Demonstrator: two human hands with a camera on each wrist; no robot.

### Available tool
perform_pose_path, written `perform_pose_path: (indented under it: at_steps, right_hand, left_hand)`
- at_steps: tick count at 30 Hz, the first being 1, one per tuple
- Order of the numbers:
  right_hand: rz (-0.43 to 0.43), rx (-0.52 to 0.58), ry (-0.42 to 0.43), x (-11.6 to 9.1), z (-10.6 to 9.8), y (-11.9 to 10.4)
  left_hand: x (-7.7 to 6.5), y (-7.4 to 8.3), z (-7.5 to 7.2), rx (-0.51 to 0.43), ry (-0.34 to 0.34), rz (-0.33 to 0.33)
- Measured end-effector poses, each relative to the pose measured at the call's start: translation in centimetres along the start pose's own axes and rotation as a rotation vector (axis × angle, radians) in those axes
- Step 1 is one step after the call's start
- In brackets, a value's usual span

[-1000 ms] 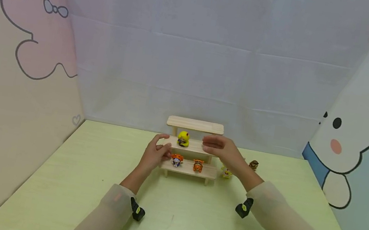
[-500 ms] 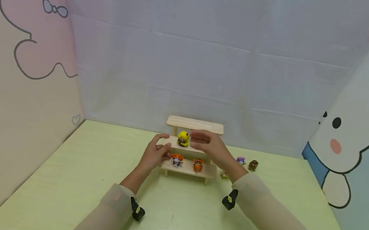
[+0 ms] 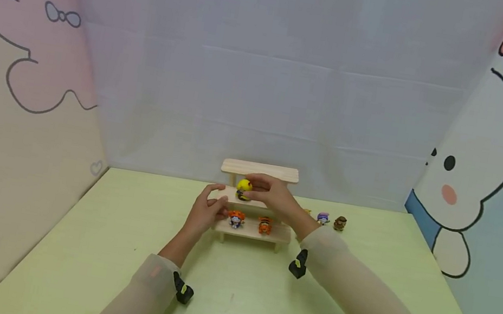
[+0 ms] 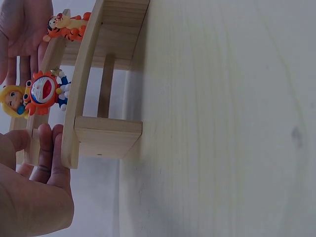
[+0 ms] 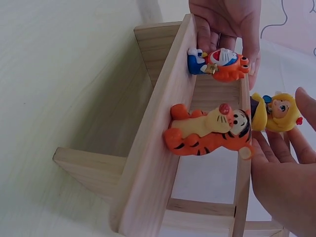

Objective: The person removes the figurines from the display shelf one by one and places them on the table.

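A small wooden tiered shelf (image 3: 260, 170) stands on the table. My left hand (image 3: 206, 208) grips the left end of its middle tier, thumb above and fingers below. A yellow-haired figurine (image 5: 281, 111) sits on that tier. Around it my right hand (image 3: 273, 196) has its thumb on one side and fingers on the other, apparently pinching it; the exact contact is partly hidden. On the lowest tier sit a white-faced figurine in an orange crab hood (image 4: 44, 92) and an orange tiger figurine (image 5: 210, 131), apart from each other.
Right of the shelf, a purple-capped figurine (image 3: 323, 219) and a brown figurine (image 3: 340, 223) stand on the pale table (image 3: 227, 307). Another small yellow thing is mostly hidden behind the right wrist. A plain cloth backdrop (image 3: 261, 98) hangs behind the shelf.
My right hand has moved left along the middle tier to the yellow-haired figurine. My left hand keeps its place on the shelf. The head view has shifted slightly.
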State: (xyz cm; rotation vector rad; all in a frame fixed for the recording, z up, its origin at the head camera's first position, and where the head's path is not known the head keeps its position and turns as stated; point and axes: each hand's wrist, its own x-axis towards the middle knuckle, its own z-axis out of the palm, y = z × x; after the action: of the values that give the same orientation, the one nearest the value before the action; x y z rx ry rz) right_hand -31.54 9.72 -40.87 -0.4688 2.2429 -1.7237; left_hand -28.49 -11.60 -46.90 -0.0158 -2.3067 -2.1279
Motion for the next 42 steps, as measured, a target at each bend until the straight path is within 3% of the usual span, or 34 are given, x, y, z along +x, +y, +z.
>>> perform_pose_path:
  at_steps: [23,42]
  right_hand:
    - [0.017,-0.101,0.045,-0.3,0.4,-0.6]
    - [-0.033,-0.074,-0.022,-2.2,-2.7,0.6]
  left_hand:
    - [0.0,-0.1,-0.2,-0.008,-0.016,-0.018]
    - [-0.2,-0.1,-0.1,-0.036,-0.003,0.002]
